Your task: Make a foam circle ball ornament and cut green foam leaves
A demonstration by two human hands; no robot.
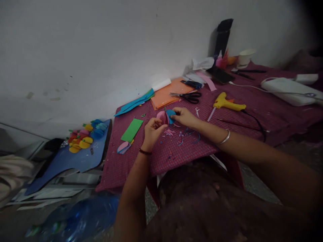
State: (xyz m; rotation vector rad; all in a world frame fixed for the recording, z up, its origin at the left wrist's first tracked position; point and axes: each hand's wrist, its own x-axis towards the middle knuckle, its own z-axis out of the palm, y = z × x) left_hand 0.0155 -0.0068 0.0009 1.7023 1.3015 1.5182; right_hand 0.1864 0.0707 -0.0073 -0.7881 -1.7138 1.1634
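Observation:
My left hand (152, 131) is closed around a folded pink paper piece (162, 116) with rounded edges and several layers. Between the thumb and fingers of my right hand (185, 117) is a round blue paper piece (170, 116), held right beside the pink one; whether the two are joined I cannot tell. A small green tip (165, 108) shows above them. Beneath my hands lie pink and blue paper scraps (169, 132). Left of my left hand are a green paper rectangle (132, 130) and a small stack of rounded paper cutouts (123, 147).
Behind my hands lie black scissors (190, 97), orange sheets (161, 99) and blue paper strips (136, 103). A yellow glue gun (229, 102) with a cord and a thin brush (239, 124) are to the right. Colourful paper fruits (84, 143) sit on a blue board (85, 159) at left.

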